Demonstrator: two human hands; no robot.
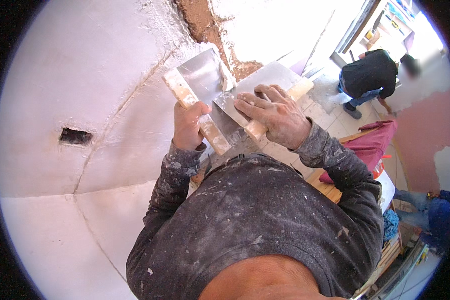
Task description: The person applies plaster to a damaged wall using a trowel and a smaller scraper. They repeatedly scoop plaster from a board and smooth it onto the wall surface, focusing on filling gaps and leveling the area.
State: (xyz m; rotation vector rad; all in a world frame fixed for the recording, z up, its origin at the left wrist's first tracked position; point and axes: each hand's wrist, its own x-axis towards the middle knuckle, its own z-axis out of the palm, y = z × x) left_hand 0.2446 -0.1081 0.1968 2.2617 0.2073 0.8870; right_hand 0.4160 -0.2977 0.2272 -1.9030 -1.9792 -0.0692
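My left hand (189,126) is closed around the wooden handle of a wide plastering spatula (201,72). White plaster (227,79) clings along the far edge of that blade. In my right hand (279,117) is a second wide spatula (277,76), its pale wooden handle under my palm and my fingers lying over the blade. The two metal blades meet or overlap in front of my chest; whether they touch, I cannot tell. Both hands and sleeves are spotted with plaster.
A white plastered wall (50,100) on the left has a rectangular hole (75,136) and a bare brown strip (197,21). At right, one person (372,75) bends over and another (437,215) is in blue. A magenta cloth (370,145) hangs over wooden boards (327,187).
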